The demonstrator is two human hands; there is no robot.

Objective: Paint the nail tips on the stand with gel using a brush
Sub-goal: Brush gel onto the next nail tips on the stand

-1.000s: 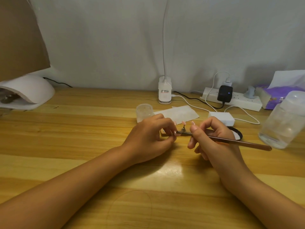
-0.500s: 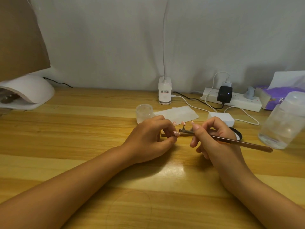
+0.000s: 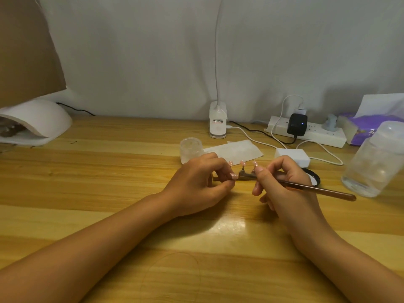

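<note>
1. Two hands meet over a wooden bench [image 3: 109,171].
2. Left hand [image 3: 196,186] pinches the stand [image 3: 244,175] of pink nail tips [image 3: 242,163].
3. Right hand [image 3: 284,184] grips a brush [image 3: 317,189], tip at the stand.

Both bare forearms are extended forward and inward over the tabletop; the left hand [image 3: 196,184] is rested on its outer edge, fingers curled, thumb and forefinger pinched together; the right hand [image 3: 284,184] is raised slightly at the knuckles, with a brush [image 3: 317,189] gripped pen-fashion between thumb and fingers; the hands are held just apart.
</note>
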